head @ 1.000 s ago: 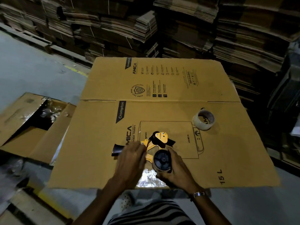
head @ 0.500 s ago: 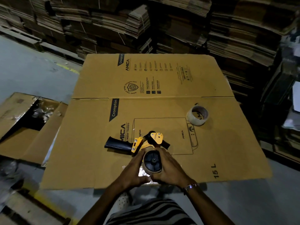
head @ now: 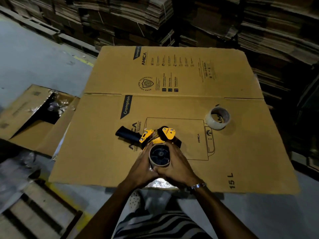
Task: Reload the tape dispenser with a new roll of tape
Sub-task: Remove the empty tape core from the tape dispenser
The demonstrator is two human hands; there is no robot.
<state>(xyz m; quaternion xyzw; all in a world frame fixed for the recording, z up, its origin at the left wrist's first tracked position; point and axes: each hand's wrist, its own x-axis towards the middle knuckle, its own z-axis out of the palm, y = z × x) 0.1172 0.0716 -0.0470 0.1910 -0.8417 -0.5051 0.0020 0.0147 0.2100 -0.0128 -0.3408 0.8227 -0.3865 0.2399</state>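
Since one second ago, the left hand (head: 141, 165) leaves the dispenser handle and joins the right hand (head: 177, 165); both now grasp the empty core (head: 159, 155) on the yellow tape dispenser (head: 156, 136), which lies on the flattened cardboard worktop (head: 241, 152). Farther right, well apart, sits the new tape roll (head: 217, 118).

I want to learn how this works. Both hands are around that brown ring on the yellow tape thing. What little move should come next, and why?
Probably pull the brown ring up off the black hub. The left hand and right hand both cup it, it looks like a bare core with no tape, and the new roll waits apart on the cardboard sheet. The dispenser likely needs its hub freed first.
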